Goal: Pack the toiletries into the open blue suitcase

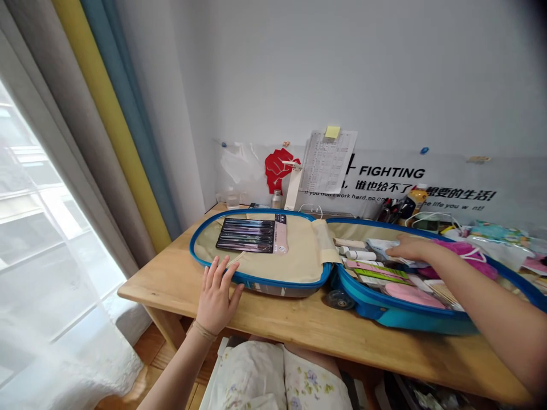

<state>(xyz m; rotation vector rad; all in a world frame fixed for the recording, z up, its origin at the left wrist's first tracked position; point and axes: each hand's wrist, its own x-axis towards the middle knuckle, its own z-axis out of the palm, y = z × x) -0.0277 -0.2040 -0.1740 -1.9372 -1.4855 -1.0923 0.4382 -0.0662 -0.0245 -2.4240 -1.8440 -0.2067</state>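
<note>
While the left hand (217,299) sits at the near rim of the open blue suitcase (299,265), fingers loosely spread, nothing gripped, the right hand (408,249) is down in the other half. Right fingers bent at a pale blue-white packet (380,246), packet just ahead of the fingertips or under them; can't tell if it's pinched. White tubes (361,255) lie just beside that packet, magenta bag (470,259) behind the right wrist. Carded pack of slim items (245,234) lies flat on the beige lining, beyond the left fingertips, not touching.

Suitcase lies open flat on a light wooden table (171,279), hinge between the halves. Behind: white lamp (293,188), printed sheet (327,159) and "FIGHTING" banner (393,171) on a grey-white wall. Grey, yellow and blue curtains (123,102) plus bright window at left.
</note>
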